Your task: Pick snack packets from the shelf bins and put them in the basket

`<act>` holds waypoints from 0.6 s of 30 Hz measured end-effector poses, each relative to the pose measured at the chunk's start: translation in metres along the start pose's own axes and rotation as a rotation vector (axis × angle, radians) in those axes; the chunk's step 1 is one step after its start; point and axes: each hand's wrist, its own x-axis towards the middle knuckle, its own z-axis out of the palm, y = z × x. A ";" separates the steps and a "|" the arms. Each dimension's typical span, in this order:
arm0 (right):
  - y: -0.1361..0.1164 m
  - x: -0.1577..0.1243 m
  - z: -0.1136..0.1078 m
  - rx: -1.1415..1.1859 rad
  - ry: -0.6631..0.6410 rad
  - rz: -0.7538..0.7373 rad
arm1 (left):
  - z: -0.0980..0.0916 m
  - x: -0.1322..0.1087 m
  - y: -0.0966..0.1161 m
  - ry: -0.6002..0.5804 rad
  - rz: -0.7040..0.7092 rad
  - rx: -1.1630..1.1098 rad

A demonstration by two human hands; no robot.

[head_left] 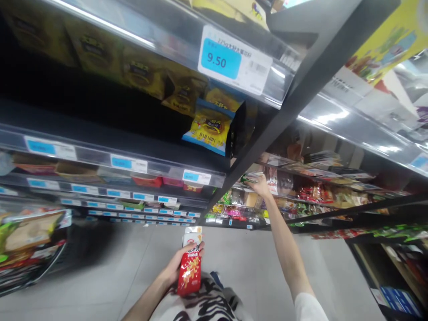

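My left hand (179, 261) is wrapped round a red and white snack packet (190, 272), which it holds upright in front of my body. My right hand (260, 185) reaches out to a shelf at the centre right, beyond the dark upright post. Its fingers are closed round a small green packet (250, 177), partly hidden and blurred. Other small packets lie around and below that hand on the lower shelves.
Yellow and blue snack bags (210, 127) sit on the upper left shelf behind a price rail (234, 60). A dark post (267, 133) slants between the shelf units. At the left stands a loaded cart (33, 263). Another shelf unit (384, 276) is at the lower right.
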 end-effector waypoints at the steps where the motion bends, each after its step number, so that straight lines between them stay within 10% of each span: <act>1: 0.001 0.000 0.000 0.012 -0.006 -0.004 | 0.002 -0.001 0.000 0.021 0.011 0.009; 13: 0.004 -0.005 -0.012 0.035 -0.020 -0.211 | -0.004 -0.003 0.004 0.004 0.015 -0.039; 18: 0.001 -0.004 -0.021 -0.394 0.064 -0.300 | -0.003 -0.006 0.006 -0.055 0.002 -0.020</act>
